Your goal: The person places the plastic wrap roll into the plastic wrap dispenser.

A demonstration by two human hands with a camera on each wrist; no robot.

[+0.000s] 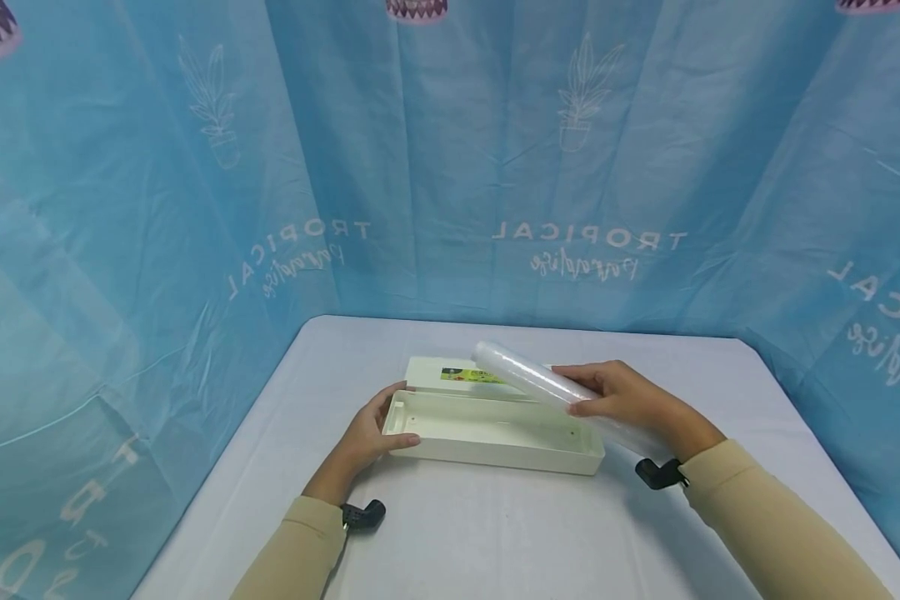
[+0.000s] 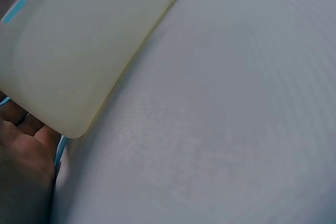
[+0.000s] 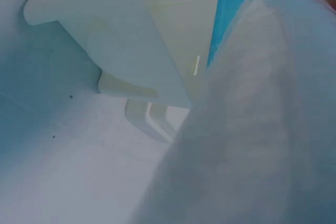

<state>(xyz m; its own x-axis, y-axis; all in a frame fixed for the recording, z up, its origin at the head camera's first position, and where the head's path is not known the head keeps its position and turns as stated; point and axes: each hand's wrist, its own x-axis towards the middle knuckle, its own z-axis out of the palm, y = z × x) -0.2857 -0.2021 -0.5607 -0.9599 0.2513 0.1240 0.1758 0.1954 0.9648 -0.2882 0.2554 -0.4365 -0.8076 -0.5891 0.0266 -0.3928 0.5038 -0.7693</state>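
A long cream plastic box point(image 1: 487, 454) stands on the table with its hollow side up and its lid point(image 1: 426, 375) tilted back behind it. My left hand point(image 1: 366, 435) grips the box's left end, thumb across the front wall and fingers at the back. My right hand point(image 1: 630, 402) holds a roll of clear plastic wrap point(image 1: 521, 371) slantwise over the box's right part. The roll's far end overlaps the lid in the head view. Up close in the right wrist view, the plastic wrap point(image 3: 247, 124) fills the right side, partly covering the box point(image 3: 121, 45).
A white cloth covers the table point(image 1: 495, 533). Blue printed curtains point(image 1: 457, 167) hang behind it and along both sides. The lid bears a green and yellow label point(image 1: 461, 375). Black wrist cameras point(image 1: 363, 515) are strapped on both wrists.
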